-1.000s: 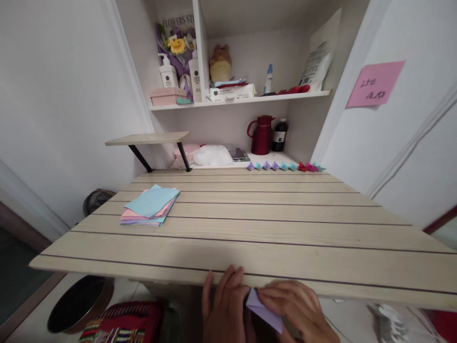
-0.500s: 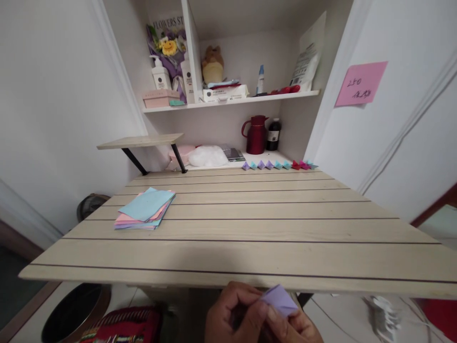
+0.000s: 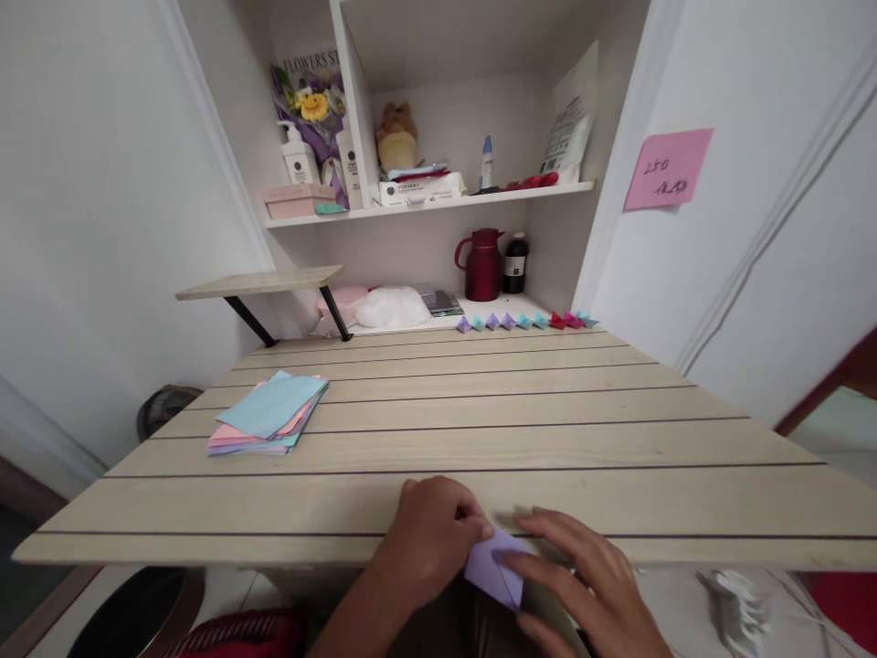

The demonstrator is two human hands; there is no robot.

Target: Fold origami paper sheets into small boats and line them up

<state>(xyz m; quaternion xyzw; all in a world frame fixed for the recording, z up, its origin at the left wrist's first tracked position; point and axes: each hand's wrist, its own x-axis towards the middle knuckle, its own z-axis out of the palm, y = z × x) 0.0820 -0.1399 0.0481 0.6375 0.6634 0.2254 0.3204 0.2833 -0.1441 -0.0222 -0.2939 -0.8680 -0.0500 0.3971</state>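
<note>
A folded piece of purple paper (image 3: pixel 494 567) lies at the front edge of the wooden table (image 3: pixel 384 439), partly over that edge. My left hand (image 3: pixel 438 530) pinches its upper left corner between thumb and fingers. On the right side of the paper, my right hand (image 3: pixel 589 585) has its fingers spread, one fingertip resting on the folded surface. A stack of coloured paper sheets (image 3: pixel 270 407), light blue on top, sits on the table's left part. Along the back edge stands a row of small folded paper pieces (image 3: pixel 508 322) in purple, blue, red and pink.
A small raised shelf (image 3: pixel 260 283) on black legs stands at the back left. Behind the table are a red jug (image 3: pixel 482 265), a dark bottle (image 3: pixel 515 263) and a white plastic bag (image 3: pixel 392 307). A pink note (image 3: pixel 668 169) hangs on the right wall.
Both hands have moved up with the purple paper, from below the front edge onto it. My right hand's fingers have gone from gripping the paper to spread. The view has shifted slightly.
</note>
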